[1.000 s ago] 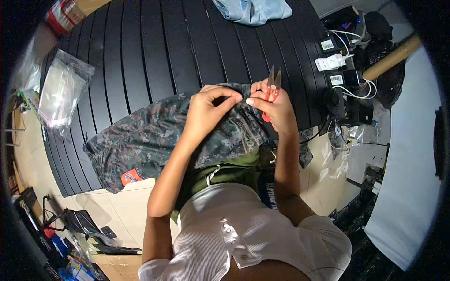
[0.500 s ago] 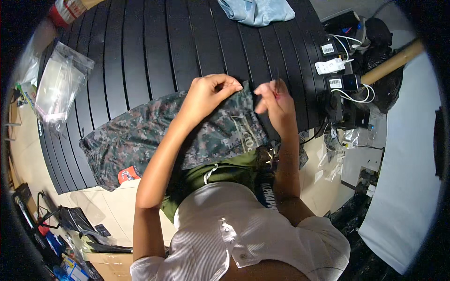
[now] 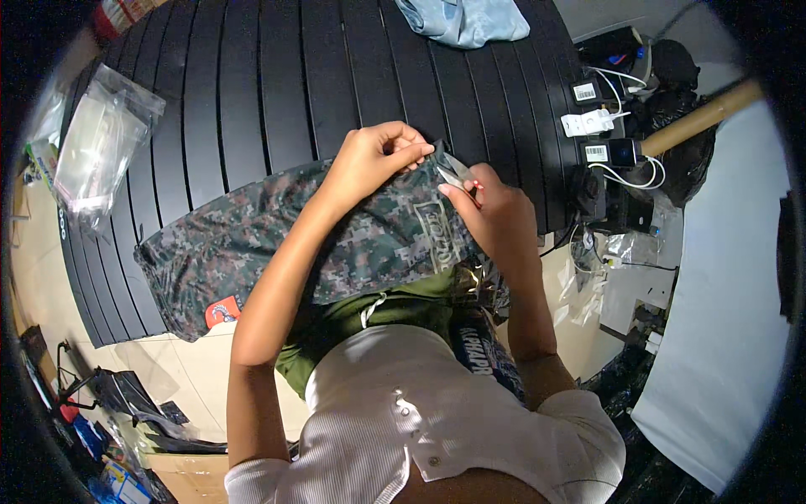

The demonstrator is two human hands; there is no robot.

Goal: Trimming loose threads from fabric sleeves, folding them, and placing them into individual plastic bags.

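A digital-camouflage garment (image 3: 252, 227) lies flattened across the table's near side, with a red patch (image 3: 222, 312) at its left end and pale lettering near its right end. At its far right corner, my left hand (image 3: 369, 164) is closed, thumb and fingertips pinching the cloth edge. Just to the right, my right hand (image 3: 502, 210) grips a small pair of scissors (image 3: 453, 174) with red on the handles. The scissor blades are spread and point left at the cloth corner, close to my left fingertips. Whether they touch the cloth I cannot tell.
The black slatted table (image 3: 260, 92) carries clear plastic bags (image 3: 105, 147) at the left and a light blue cloth (image 3: 466, 21) at the far edge. Chargers with white cables (image 3: 588, 123) line the right edge. A cardboard tube (image 3: 701, 118) juts in beyond them.
My right hand has come nearer the cloth corner, and the scissors, blurred before, now show with blades spread. My left hand keeps its pinch on the edge. The view has shifted slightly.
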